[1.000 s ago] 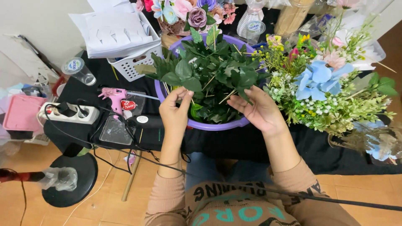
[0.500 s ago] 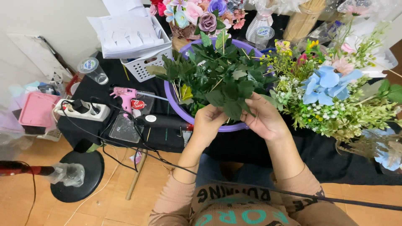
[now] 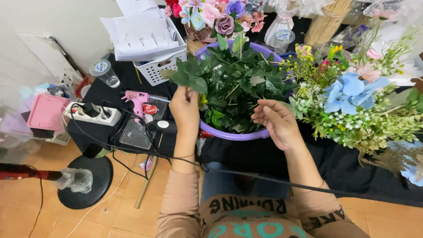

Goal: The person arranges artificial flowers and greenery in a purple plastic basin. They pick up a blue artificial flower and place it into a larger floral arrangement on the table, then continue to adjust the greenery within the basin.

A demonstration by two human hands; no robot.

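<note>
1. Now, far left, a pink glue gun lies on the black table.
2. Left hand pinches a leafy sprig, stem pointing up-left.
3. Purple basin of greenery sits just ahead.
4. Right hand, fingers loosely curled, touches stems, apparently holding nothing.

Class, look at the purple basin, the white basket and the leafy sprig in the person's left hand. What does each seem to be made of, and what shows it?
Purple basin: likely plastic; smooth, evenly coloured moulded rim.
White basket: plastic; moulded lattice wall, slight sheen.
Leafy sprig in the left hand: probably artificial fabric or plastic; uniform dark green leaves, though real foliage cannot be excluded.
</note>
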